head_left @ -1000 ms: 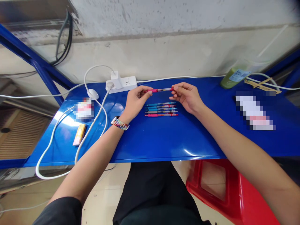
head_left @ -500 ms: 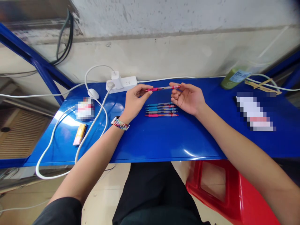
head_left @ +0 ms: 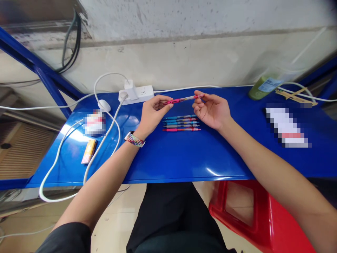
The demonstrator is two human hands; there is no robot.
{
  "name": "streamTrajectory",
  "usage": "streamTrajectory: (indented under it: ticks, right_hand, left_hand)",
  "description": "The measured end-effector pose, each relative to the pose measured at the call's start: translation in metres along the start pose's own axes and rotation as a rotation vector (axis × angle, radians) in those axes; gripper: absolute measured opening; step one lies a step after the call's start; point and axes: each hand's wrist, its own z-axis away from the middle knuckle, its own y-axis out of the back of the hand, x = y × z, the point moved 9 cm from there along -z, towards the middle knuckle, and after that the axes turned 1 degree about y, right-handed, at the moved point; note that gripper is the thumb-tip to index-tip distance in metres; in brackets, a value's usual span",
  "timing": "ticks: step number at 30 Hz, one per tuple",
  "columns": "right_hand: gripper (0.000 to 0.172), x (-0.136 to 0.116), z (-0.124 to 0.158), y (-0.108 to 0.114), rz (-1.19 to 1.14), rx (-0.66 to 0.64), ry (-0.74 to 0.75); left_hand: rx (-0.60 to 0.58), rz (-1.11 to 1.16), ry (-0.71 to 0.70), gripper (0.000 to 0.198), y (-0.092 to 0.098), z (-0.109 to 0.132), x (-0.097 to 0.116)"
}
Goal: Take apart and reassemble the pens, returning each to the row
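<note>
A pink pen with a clear barrel is held above the blue table, its right end tilted slightly up. My left hand pinches its pink grip end between thumb and fingers. At the opposite end, the fingers of my right hand are curled around the pen's tip; the exact contact is partly hidden. Below, several pens lie side by side on the table: blue pens at the back, a grey pen, and another pink pen closest to me.
A white power strip with plugs and loose cables sits at the back left. Left of my arm are a white mouse and a small yellow box. A green drink cup and a blurred-out phone-like object are on the right. A red stool stands below.
The pink pen has tilted a little more, its right end rising and its left end dipping slightly. Both hands stay nearly in place, and the row of pens has not moved.
</note>
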Motion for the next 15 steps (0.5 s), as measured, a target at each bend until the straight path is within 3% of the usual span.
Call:
streamTrajectory:
  ticks: [7,15]
  right_hand:
    - [0.013,-0.002,0.003,0.001,0.012,0.004,0.027]
    - [0.011,0.009,-0.005,-0.002,-0.243,-0.114,-0.036]
  left_hand:
    - [0.015,0.015,0.048,0.017,0.003,-0.002,-0.004]
    - [-0.002,0.048,0.016,0.019,0.001,-0.002,-0.003]
